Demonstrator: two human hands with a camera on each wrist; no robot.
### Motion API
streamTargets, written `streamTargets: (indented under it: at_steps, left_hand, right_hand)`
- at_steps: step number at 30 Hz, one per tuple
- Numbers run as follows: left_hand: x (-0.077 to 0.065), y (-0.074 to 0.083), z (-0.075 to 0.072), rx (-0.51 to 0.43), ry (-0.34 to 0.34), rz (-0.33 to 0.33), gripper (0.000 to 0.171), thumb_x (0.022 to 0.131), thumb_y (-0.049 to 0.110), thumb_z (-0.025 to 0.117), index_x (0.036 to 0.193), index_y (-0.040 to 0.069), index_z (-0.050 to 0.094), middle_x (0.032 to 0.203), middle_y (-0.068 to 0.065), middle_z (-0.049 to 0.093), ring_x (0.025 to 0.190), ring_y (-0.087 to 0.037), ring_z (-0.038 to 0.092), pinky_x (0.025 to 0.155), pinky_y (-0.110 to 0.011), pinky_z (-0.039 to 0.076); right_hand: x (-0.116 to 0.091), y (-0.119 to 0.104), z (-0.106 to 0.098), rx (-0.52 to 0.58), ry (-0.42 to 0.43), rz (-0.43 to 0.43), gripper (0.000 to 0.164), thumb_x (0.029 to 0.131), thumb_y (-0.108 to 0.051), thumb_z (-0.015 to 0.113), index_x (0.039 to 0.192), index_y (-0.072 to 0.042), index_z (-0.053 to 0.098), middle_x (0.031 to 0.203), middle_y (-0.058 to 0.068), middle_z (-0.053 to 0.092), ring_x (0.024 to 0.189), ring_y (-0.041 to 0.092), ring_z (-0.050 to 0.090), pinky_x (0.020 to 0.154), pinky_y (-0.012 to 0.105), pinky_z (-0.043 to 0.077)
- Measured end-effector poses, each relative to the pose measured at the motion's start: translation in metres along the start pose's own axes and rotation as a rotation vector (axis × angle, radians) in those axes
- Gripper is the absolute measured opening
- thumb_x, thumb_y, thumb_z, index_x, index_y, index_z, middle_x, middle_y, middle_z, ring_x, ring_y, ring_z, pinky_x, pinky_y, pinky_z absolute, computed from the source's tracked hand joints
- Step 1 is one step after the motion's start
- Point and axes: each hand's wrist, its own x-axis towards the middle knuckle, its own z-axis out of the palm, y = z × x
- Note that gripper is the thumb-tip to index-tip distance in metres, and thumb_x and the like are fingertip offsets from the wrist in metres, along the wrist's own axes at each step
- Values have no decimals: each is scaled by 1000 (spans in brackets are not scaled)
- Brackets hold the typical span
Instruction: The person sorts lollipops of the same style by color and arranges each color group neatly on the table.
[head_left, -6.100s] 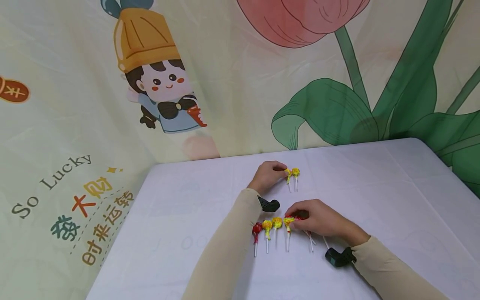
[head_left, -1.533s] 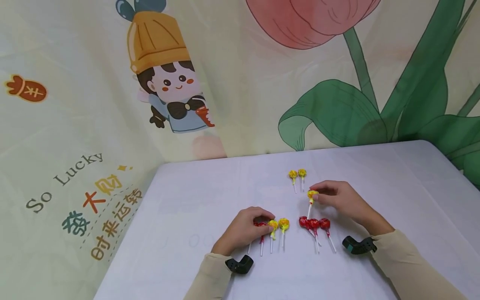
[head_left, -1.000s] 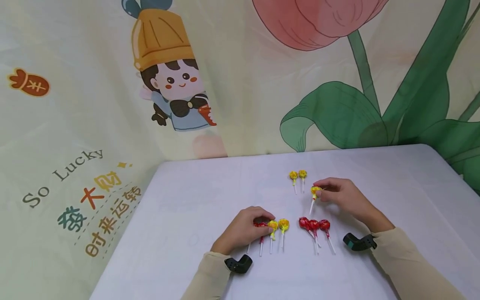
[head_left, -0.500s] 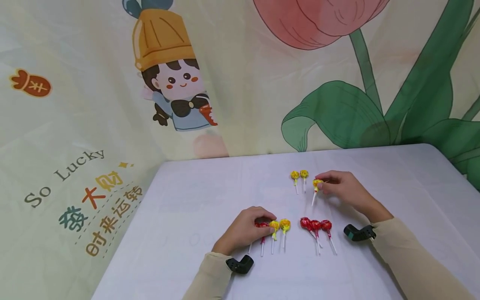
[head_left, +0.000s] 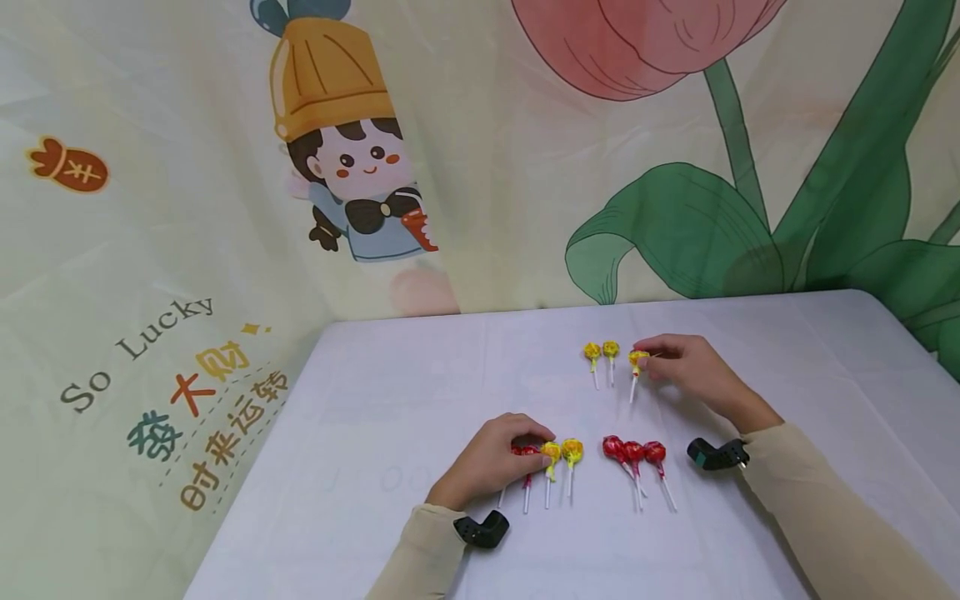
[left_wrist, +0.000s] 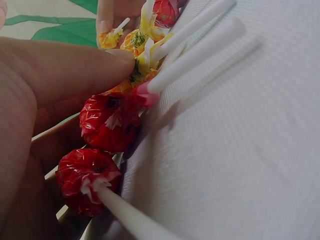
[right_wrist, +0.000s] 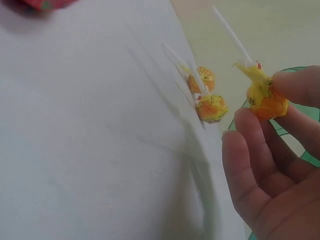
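My right hand (head_left: 697,373) pinches a yellow-wrapped lollipop (right_wrist: 267,100) by its candy head between thumb and fingers, stick pointing toward me, over the far part of the table. Just left of it lie two yellow lollipops (head_left: 611,350) side by side. Nearer to me, my left hand (head_left: 489,460) has thumb and fingers round the head of another yellow lollipop (head_left: 551,452) lying in a row. One more yellow lollipop (head_left: 572,452) sits at its right. Two red lollipops (left_wrist: 110,122) are under the left hand, partly hidden in the head view.
Three red lollipops (head_left: 634,452) lie to the right of the row, two with crossing sticks. A white cloth covers the table (head_left: 390,375). Behind its back edge hangs a printed curtain (head_left: 495,208).
Six seconds ago my left hand was at the back pair; now it is at the front row. My right hand has carried its yellow lollipop from beside the red ones toward the back pair.
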Motion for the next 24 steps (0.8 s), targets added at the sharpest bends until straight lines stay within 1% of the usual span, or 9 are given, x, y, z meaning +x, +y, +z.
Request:
streamTargets:
  at_steps: [4, 11, 15, 24]
  left_hand:
    - [1, -1, 1, 9, 2, 3, 23, 90, 29, 76, 113, 30, 73, 108, 19, 64, 102, -6, 56, 96, -36, 47]
    - [1, -3, 1, 14, 1, 14, 23, 90, 29, 76, 114, 28, 73, 108, 19, 64, 102, -6, 56, 97, -35, 47]
    - [1, -3, 0, 17, 2, 20, 23, 91, 29, 75, 114, 28, 73, 109, 19, 64, 103, -6, 56, 97, -35, 47]
    - [0, -2, 0, 26, 2, 41, 23, 91, 29, 76, 114, 27, 73, 108, 19, 64, 102, -5, 56, 96, -33, 47]
  right_hand:
    - [4, 2, -2, 1, 5, 6, 41, 97, -33, 67, 131, -10, 64, 121, 10, 65, 95, 29, 64, 83, 36, 53]
    - [11, 4, -2, 13, 10, 21, 42, 99, -32, 65, 134, -10, 63, 126, 10, 65, 103, 28, 64, 89, 39, 53]
    - [15, 5, -2, 8, 10, 37, 43, 99, -34, 64, 134, -10, 63, 127, 11, 65, 104, 28, 64, 92, 42, 51]
    - [23, 4, 0, -2, 1, 71, 45, 99, -36, 64, 135, -9, 62, 131, 12, 62, 105, 28, 62, 93, 41, 51]
